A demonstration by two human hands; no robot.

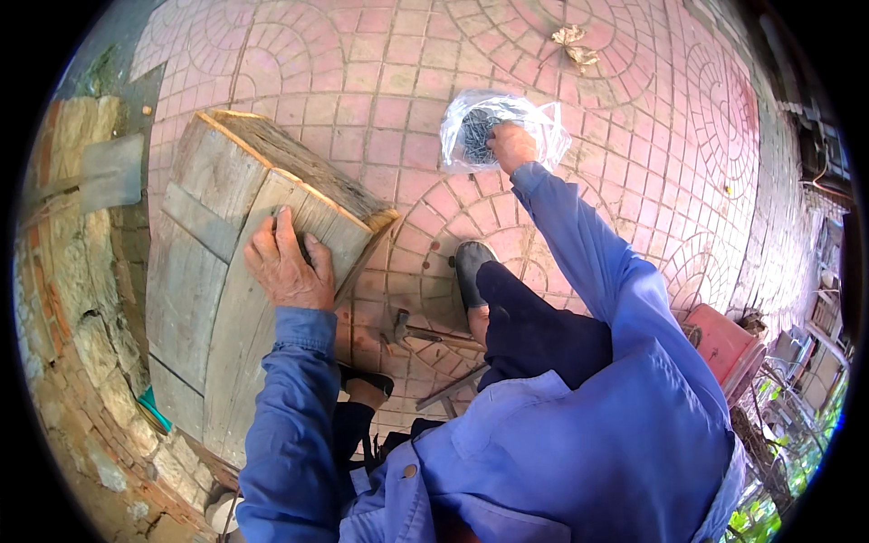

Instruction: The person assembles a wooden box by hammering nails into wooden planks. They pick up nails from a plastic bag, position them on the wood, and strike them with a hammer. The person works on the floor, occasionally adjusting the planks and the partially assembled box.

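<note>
A weathered wooden box (204, 262) made of grey planks stands to my left. My left hand (290, 262) lies on its top planks, fingers spread and holding nothing. Ahead and to the right, a clear plastic bag (543, 136) sits on the tiles, its mouth spread wide. Inside it is a heap of grey nails (477, 134). My right hand (513, 145) reaches into the bag at the right side of the heap, with its fingers bent down among the nails. The fingertips are partly hidden, so any nail between them cannot be made out.
A hammer (434, 337) lies on the pink tiled floor (362, 54) between my feet. Dry leaves (576, 47) are at the far side. A rough stone wall (95, 299) runs along the left, and a red bucket-like container (724, 348) stands at the right.
</note>
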